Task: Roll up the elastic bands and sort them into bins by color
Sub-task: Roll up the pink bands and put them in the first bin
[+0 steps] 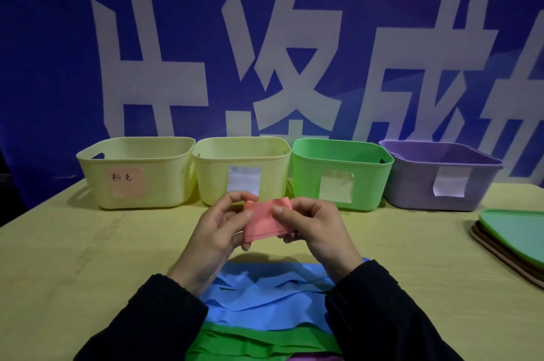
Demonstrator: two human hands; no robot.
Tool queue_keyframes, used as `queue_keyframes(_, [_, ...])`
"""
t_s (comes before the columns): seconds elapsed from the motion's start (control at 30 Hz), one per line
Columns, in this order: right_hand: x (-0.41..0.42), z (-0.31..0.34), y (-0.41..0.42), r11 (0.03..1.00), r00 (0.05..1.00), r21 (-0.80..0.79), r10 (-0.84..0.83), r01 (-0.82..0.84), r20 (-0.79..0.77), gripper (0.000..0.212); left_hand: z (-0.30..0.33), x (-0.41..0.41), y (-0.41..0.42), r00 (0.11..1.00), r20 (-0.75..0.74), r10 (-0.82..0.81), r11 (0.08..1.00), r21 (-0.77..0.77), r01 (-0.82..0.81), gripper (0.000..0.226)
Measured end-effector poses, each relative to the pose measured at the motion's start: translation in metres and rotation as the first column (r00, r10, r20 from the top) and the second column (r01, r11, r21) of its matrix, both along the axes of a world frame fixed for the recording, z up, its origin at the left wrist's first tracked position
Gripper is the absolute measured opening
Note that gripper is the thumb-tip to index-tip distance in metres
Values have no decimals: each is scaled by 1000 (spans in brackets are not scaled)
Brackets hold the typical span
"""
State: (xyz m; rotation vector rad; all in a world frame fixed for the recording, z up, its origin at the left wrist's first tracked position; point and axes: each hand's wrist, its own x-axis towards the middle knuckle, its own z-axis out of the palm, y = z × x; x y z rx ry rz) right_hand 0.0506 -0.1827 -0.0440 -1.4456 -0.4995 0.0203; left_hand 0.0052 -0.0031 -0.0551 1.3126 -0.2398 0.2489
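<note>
Left hand (219, 228) and right hand (309, 229) both pinch a folded pink band (265, 219), thumbs on top and fingers curled under, held up off the bench (73, 257). Beneath the wrists lie a blue band (265, 299) and green band (259, 343), loose and flat. Beyond the hands stand four bins in a row: two yellow bins (138, 172), a green bin (341, 172), a purple bin (438, 175).
</note>
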Motion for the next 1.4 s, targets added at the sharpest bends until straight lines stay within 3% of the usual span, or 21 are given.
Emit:
queue_keyframes(0.13, [0, 1, 1, 999, 1000, 29, -15, 15, 11, 10, 5, -1, -1, 994, 29, 108, 994, 11, -108, 45])
queue_keyframes(0.3, [-1, 3, -1, 997, 999, 67, -39, 38, 24, 9, 5, -1, 1, 985, 36, 171, 985, 20, -172, 42])
queue_keyframes(0.5, [-2, 4, -2, 997, 998, 55, -50, 48, 29, 5, 4, -1, 2, 991, 54, 119, 993, 11, -120, 30])
queue_keyframes(0.63, [-4, 3, 0, 998, 1000, 58, -17, 16, 13, 6, 4, -3, -3, 999, 46, 24, 1000, 5, -24, 42])
queue_keyframes(0.7, [-5, 2, 2, 999, 1000, 50, -7, 7, 3, 7, 3, -4, -3, 998, 56, -7, 1000, 10, 6, 32])
queue_keyframes(0.77, [-6, 2, 3, 998, 1000, 56, 7, -6, -11, 10, 2, -3, -1, 998, 68, 9, 999, 37, -12, 28])
queue_keyframes(0.9, [-7, 3, 3, 998, 999, 52, 39, -37, -29, 11, 4, -4, -3, 995, 65, 73, 996, 43, -76, 46])
queue_keyframes(1.07, [-7, 5, 2, 995, 997, 81, 62, -59, -39, 5, 3, -4, -1, 990, 75, 123, 989, 74, -128, 31])
queue_keyframes(1.3, [-9, 5, 3, 997, 998, 76, 25, -20, -54, 5, 0, -4, -7, 991, 82, 110, 986, 121, -119, 44])
queue_keyframes(1.4, [-9, 5, 3, 993, 995, 100, 73, -65, -74, 3, 0, -2, -6, 982, 100, 159, 977, 124, -171, 31])
